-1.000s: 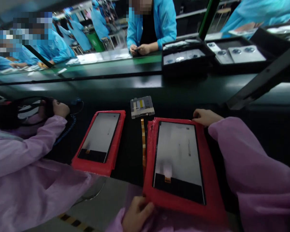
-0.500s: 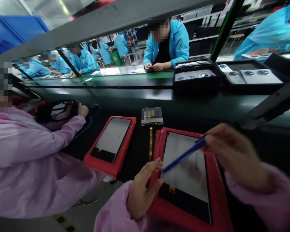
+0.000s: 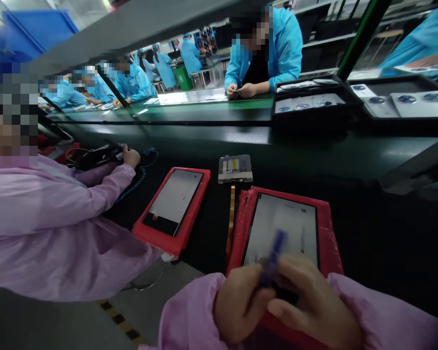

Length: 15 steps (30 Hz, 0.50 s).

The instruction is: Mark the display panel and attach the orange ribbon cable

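My left hand (image 3: 239,304) and my right hand (image 3: 317,304) meet over the lower part of a display panel (image 3: 286,223). Between them a slim blue pen (image 3: 276,250) points up and away, blurred by motion. The fingers of my left hand curl around its lower end, which is hidden. My right hand closes on it from the other side, thumb low. The panel has a pale grey face with a dark border and lies on a stack of red wrapped pads (image 3: 330,238). My hands cover its near end.
Left of the stack lies an orange-brown flex strip (image 3: 231,218), with a flat metal-cased module (image 3: 235,169) beyond. A second panel (image 3: 173,199) rests on another red pad. A co-worker in a pink sleeve (image 3: 109,194) sits left. Black trays (image 3: 314,119) of parts stand beyond the bench.
My right hand has come down and left towards my left hand. The pen has swung from slanting across the panel to nearly upright between my hands. The view has shifted slightly.
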Each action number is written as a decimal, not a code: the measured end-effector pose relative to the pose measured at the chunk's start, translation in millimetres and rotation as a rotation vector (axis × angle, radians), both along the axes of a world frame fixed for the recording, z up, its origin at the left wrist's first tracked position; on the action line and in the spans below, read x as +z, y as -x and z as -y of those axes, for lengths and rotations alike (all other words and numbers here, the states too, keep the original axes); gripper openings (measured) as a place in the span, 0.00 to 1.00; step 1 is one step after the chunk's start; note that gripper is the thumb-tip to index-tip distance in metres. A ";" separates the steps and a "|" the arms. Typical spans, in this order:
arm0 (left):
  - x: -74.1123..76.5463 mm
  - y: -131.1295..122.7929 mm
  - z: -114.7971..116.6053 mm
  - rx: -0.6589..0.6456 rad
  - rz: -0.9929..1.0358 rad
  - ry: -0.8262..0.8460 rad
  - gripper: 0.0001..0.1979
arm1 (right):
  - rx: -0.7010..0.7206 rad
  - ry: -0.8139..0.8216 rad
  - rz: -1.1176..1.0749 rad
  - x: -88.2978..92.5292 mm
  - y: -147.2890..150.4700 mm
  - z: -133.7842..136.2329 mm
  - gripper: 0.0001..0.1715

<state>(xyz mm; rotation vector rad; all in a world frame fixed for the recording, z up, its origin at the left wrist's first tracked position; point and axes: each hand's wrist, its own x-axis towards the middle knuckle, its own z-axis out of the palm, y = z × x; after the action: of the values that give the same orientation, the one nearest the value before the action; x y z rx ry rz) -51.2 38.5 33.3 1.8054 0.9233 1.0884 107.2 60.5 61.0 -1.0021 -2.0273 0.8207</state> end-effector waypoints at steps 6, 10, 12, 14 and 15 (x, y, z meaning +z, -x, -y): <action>8.3 6.8 8.0 -0.202 -0.316 -0.168 0.21 | 0.295 0.287 -0.094 -5.8 -9.9 7.6 0.27; 11.5 11.3 8.8 -0.478 -0.352 0.049 0.27 | 0.318 0.304 -0.224 -6.1 -10.6 19.4 0.25; 12.5 13.4 7.1 -0.543 -0.333 0.140 0.27 | 0.296 0.286 -0.243 -7.4 -12.3 22.5 0.25; 12.6 19.1 5.6 -0.585 -0.296 0.210 0.26 | 0.246 0.240 -0.288 -8.2 -19.5 22.9 0.25; 12.1 23.9 5.3 -0.612 -0.267 0.250 0.25 | 0.190 0.226 -0.299 -8.0 -25.5 22.1 0.26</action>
<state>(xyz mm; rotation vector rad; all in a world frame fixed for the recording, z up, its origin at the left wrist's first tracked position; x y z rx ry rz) -75.2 33.2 45.4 1.8631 0.5555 0.3409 132.8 38.4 53.1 -0.7585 -1.8174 1.2448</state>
